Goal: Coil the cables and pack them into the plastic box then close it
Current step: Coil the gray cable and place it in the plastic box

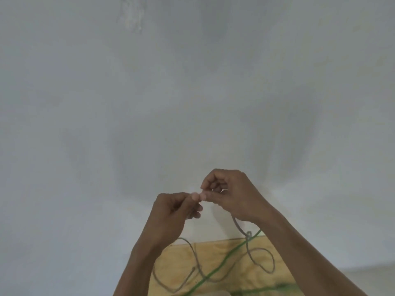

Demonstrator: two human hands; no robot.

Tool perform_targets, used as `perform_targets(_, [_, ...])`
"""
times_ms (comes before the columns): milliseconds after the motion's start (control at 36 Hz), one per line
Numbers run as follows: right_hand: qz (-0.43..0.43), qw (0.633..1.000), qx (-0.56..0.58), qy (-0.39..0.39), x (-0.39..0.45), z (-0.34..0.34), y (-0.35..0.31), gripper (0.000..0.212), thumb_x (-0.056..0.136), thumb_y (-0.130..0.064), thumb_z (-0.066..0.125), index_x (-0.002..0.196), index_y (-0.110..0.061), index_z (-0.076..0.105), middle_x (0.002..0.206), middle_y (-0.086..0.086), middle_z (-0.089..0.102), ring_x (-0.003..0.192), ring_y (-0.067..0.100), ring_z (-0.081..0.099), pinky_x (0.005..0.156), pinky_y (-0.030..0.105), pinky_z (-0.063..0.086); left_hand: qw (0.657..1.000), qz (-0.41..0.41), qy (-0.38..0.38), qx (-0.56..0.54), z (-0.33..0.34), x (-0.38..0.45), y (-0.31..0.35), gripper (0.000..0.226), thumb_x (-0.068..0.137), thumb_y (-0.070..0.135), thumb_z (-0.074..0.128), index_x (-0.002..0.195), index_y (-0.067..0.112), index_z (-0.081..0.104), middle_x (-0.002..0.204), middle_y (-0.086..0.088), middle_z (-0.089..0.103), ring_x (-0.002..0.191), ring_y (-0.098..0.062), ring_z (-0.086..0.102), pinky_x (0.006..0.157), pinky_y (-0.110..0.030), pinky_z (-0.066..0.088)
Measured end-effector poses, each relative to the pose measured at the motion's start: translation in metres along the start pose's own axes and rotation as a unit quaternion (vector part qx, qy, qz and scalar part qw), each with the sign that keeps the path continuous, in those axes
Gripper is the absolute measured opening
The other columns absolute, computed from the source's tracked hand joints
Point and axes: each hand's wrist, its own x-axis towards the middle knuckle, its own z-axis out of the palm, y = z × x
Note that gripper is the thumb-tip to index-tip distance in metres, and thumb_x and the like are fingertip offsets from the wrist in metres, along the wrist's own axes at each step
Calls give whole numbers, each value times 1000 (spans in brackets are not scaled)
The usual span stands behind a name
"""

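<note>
My left hand [174,210] and my right hand [230,195] are raised in front of a pale wall, thumbs nearly touching, each pinching part of a thin grey cable [250,253]. The cable drops from under my right hand and lies in loose loops on the wooden table [175,263]. A green cable [222,263] runs diagonally across the table beneath it. The plastic box is out of view.
A plain pale wall [192,92] fills most of the view. Only the far edge of the wooden table shows at the bottom, between my forearms. A blurred dark-green shape [267,288] lies at the bottom edge.
</note>
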Motion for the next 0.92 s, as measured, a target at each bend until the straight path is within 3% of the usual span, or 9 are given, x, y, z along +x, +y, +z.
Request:
perform_targets(111, [24,995,95,-37,2,-23,9,25,70,-32,90,83,-25,70,75,-3,73,60,10,63,57,23,52,996,-4,22,-90,10,-4,6,25,83,35,70,92,15,82,72,-11,72,66,-20,66,70,-29,58])
perform_targets(194, [55,986,113,-113,-12,-39,30,14,82,-30,83,89,-22,75,72,-4,71,59,11,62,58,22,51,980,-33,80,-180,13,-9,8,34,76,36,72,89,6,79,71,-11,67,66,-22,64,74,-32,60])
perform_targets(278, [61,982,154,-95,-26,-43,46,12,90,-33,74,95,-23,78,69,-5,68,55,12,56,56,23,51,981,-59,58,-176,16,-20,10,34,79,34,71,92,3,77,78,-14,68,72,-25,64,75,-32,58])
perform_targets(389, [7,996,62,-60,-23,-41,46,10,95,-29,70,92,-25,79,64,-17,66,53,0,54,54,12,41,974,-98,-20,-203,32,-32,15,26,91,12,57,104,-3,74,92,-21,71,86,-33,68,83,-37,57])
perform_targets(500, [-29,998,-13,-55,-18,-36,42,9,94,-29,71,93,-26,79,67,-23,69,63,-2,63,61,11,43,952,-115,9,-283,49,-38,22,38,93,25,53,103,-5,74,79,-15,67,73,-26,65,80,-37,60])
perform_targets(694, [-22,994,63,-88,-26,-20,46,14,91,-25,70,93,-34,80,85,-4,79,74,19,72,69,36,56,917,-92,14,-389,85,-51,27,29,92,10,53,106,-4,74,84,-12,69,73,-21,67,77,-33,59])
perform_targets(778, [27,990,82,-115,-41,-4,54,25,92,-11,60,91,-28,79,63,-11,67,57,-3,63,59,20,54,900,-69,36,-429,95,-50,31,33,90,6,54,118,-9,66,83,-11,68,69,-17,65,69,-27,58])
perform_targets(833, [20,990,77,-113,-57,6,54,25,89,-18,55,84,-26,79,59,-10,60,46,-6,56,51,9,45,889,-62,54,-451,96,-46,32,35,87,5,56,119,-8,64,83,-10,68,69,-16,66,66,-25,58])
perform_targets(917, [44,986,112,-119,-77,18,52,35,90,-45,49,62,-35,65,56,-7,66,45,7,57,50,21,47,882,-55,75,-462,94,-40,33,33,83,4,58,114,-5,67,91,-14,72,76,-18,71,69,-25,60])
